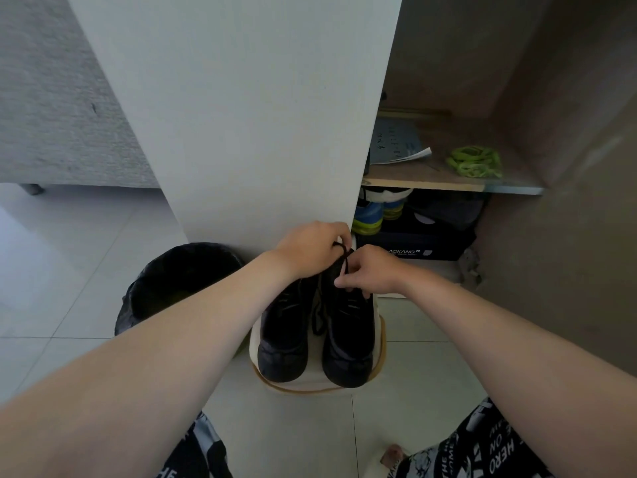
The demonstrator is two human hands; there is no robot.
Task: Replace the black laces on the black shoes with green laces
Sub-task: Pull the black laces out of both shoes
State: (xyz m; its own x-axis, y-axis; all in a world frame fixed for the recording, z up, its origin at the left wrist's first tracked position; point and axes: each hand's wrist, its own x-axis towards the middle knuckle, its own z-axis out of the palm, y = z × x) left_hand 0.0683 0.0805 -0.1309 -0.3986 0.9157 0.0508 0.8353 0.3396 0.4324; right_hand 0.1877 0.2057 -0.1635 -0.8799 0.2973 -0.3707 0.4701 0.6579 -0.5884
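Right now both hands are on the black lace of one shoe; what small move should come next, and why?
Probably pull the black lace up and out of the top eyelets of the right shoe. The left hand and right hand both pinch it there, it looks still threaded lower down, and the green laces lie untouched on the shelf.

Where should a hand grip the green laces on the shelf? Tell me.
Pinch the green laces at the middle of the bundle, coming from the open front of the shelf. They lie loosely coiled near its front edge, with nothing in front of them.
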